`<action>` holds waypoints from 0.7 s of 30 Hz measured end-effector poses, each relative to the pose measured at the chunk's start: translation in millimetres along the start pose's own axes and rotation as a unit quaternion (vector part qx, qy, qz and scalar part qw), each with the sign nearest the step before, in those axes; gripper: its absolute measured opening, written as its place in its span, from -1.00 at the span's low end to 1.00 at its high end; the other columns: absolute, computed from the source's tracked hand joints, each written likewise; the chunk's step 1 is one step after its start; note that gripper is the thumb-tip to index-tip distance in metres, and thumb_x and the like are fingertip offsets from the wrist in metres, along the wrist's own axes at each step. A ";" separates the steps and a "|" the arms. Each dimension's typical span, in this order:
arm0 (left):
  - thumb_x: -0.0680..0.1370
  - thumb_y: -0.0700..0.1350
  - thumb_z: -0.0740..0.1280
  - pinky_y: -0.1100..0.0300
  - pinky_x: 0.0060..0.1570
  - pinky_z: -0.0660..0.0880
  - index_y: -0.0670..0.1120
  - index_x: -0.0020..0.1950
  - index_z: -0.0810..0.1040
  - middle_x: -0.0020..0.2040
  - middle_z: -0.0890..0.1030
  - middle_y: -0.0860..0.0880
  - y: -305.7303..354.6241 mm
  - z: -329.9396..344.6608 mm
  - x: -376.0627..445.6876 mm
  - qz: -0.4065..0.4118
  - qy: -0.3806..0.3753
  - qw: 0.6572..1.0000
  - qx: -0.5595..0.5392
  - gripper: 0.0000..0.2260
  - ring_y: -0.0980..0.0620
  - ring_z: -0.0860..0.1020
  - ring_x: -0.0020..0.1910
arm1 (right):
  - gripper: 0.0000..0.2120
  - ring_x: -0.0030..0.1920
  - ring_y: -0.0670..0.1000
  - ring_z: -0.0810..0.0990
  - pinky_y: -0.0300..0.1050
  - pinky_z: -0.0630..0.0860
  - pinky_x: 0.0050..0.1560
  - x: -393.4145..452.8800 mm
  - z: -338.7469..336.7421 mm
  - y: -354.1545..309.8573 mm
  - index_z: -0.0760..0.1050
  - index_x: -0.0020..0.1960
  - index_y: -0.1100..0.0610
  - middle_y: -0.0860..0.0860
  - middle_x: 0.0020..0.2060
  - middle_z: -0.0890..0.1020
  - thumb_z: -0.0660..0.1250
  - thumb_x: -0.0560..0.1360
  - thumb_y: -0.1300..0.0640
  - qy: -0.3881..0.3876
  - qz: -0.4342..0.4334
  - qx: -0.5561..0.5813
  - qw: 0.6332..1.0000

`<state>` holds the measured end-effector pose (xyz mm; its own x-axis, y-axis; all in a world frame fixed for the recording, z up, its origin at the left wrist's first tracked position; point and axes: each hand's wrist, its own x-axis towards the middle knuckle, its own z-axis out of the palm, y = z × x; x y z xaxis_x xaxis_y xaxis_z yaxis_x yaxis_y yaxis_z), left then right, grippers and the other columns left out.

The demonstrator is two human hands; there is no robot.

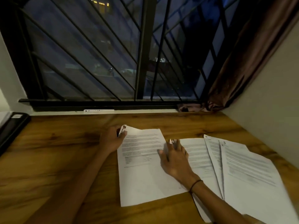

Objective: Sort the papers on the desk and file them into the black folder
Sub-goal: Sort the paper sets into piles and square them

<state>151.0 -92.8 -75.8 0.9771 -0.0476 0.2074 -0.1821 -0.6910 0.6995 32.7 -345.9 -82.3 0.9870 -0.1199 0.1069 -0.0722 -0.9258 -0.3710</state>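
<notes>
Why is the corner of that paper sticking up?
The left hand pinches the front sheet's top-left corner, curling it up; the rest lies flat.

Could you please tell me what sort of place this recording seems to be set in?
Probably a home desk by a window at night: a wooden desk strewn with printed papers, a barred window showing darkness outside, and a brown curtain in the corner.

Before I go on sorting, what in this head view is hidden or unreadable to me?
- Print on the left sheet and the fanned sheets: too small and blurred to read.
- Black folder: cut off by the left edge; open or closed unclear.
- Lower right sheets: cut off by the bottom edge and covered by the right forearm.
- Sheet under the right hand: partly covered.
- Left hand grip on the curled corner: fingertips hidden.
</notes>
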 end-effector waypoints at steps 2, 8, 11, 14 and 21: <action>0.65 0.00 0.36 0.21 -0.15 0.51 -0.05 0.24 0.62 0.09 0.70 -0.02 4.7 1.9 -0.9 -0.005 0.005 1.000 -0.012 -0.78 0.00 0.66 -0.02 | -0.55 0.34 0.18 0.46 0.16 0.54 0.25 7.3 -3.2 2.2 0.33 0.41 -0.03 0.04 0.37 0.43 0.07 0.65 -0.26 0.023 -0.033 0.075 0.996; 0.65 -0.02 0.36 0.26 -0.25 0.47 -0.08 0.21 0.61 0.09 0.69 -0.06 1.5 0.5 2.6 -0.017 0.010 0.999 -0.026 -0.81 0.03 0.62 -0.07 | -0.50 0.25 0.09 0.50 -0.03 0.55 0.14 4.2 -13.0 16.6 0.43 0.32 0.00 0.01 0.19 0.55 0.00 0.58 -0.26 0.041 -0.042 -0.076 0.995; 0.64 0.01 0.36 0.14 -0.16 0.60 -0.03 0.22 0.61 0.07 0.69 -0.02 2.4 2.6 3.4 -0.013 -0.004 1.000 -0.019 -0.79 -0.01 0.67 -0.03 | -0.45 0.33 0.14 0.47 0.01 0.55 0.24 -0.7 -6.7 17.8 0.40 0.35 0.03 0.04 0.25 0.49 -0.04 0.62 -0.32 0.015 -0.046 -0.044 0.998; 0.65 0.04 0.36 0.11 -0.14 0.61 -0.02 0.23 0.60 0.07 0.69 0.00 9.0 8.7 3.7 -0.011 -0.014 1.000 -0.020 -0.78 0.00 0.66 -0.04 | -0.42 0.58 0.12 0.26 0.14 0.39 0.49 -2.1 -5.1 13.1 0.27 0.54 0.01 0.00 0.54 0.35 0.03 0.66 -0.30 -0.007 -0.019 0.052 0.998; 0.66 -0.04 0.35 0.26 -0.26 0.47 -0.06 0.24 0.57 0.06 0.64 -0.01 28.1 24.1 13.1 -0.009 -0.029 0.997 -0.065 -0.81 0.03 0.61 -0.06 | -0.49 0.46 0.09 0.38 0.08 0.33 0.50 -23.3 -21.1 40.7 0.43 0.37 0.02 0.01 0.37 0.50 0.06 0.59 -0.25 0.056 0.000 -0.092 0.994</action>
<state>161.4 -130.2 -69.9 0.9843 -0.0801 0.1573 -0.1738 -0.5937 0.7857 3.7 -388.3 -80.4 0.9656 -0.1498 0.2126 -0.1079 -0.9745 -0.1968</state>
